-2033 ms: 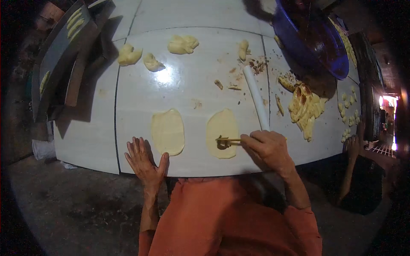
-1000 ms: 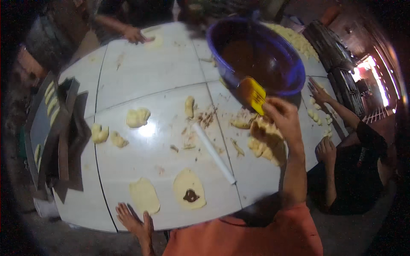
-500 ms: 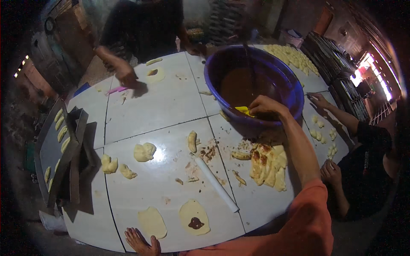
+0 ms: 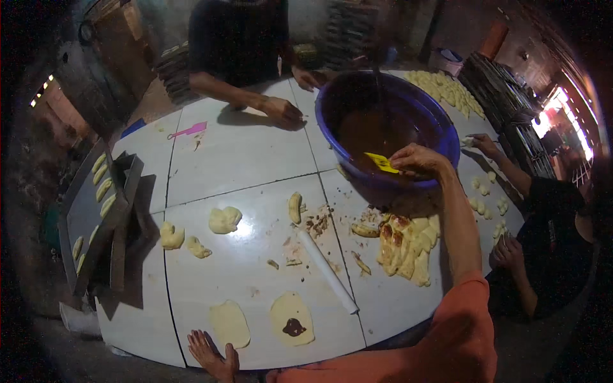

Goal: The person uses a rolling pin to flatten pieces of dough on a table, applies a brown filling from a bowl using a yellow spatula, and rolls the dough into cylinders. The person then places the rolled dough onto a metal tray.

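Note:
My right hand grips a yellow flat spatula over the purple basin, which holds brown liquid or paste. My left hand rests with spread fingers at the near table edge, beside a flattened dough oval. A second oval to its right bears a brown dollop. A white rolling pin lies diagonally, with banana pieces, dough lumps and a yellow heap with brown smears around it.
Metal trays with filled pieces stand at left. Opposite, a co-worker's hand is near a pink scraper. Another person's hands work among small dough pieces at right; more dough and dark stacked trays lie behind.
My right hand has moved from the brown-dolloped dough up into the basin with the yellow spatula. The opposite co-worker's hand has moved right, away from the pink scraper, which now lies loose.

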Demonstrator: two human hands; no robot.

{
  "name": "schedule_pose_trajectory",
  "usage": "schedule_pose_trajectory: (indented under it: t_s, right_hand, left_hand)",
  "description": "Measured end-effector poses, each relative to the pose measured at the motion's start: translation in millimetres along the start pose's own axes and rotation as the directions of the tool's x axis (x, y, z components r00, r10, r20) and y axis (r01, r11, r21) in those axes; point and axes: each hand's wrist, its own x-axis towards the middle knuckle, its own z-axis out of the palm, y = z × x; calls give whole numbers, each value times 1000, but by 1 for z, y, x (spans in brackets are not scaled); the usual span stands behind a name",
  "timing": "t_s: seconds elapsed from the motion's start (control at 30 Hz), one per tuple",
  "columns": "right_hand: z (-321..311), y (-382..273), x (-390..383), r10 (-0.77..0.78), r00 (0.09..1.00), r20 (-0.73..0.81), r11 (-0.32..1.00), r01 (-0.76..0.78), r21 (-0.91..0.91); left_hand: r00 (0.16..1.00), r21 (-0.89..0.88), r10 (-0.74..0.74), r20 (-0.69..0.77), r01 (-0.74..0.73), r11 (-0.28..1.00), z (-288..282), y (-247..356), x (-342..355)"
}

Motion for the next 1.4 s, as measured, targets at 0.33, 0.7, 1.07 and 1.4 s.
schedule_pose_trajectory:
  t_s: [0.33, 0.7, 1.07, 1.4]
  right_hand:
    - [65, -65, -43, -116, 992, -51, 991, 119, 64]
    - [342, -139, -82, -391, 841, 374, 815, 506, -284]
    - [471, -130, -127, -544, 822, 168, 475, 467, -746]
    - [501, -119, -153, -459, 888, -18, 683, 340, -646]
  left_hand:
    - [994, -91, 78, -72, -84, 992, 17, -22, -10]
    - [988, -136, 77, -137, -96, 986, 20, -10, -3]
    - [972, -184, 191, -136, -214, 959, 17, -17, -8]
    - [869, -258, 490, 71, -459, 850, -2, 23, 3]
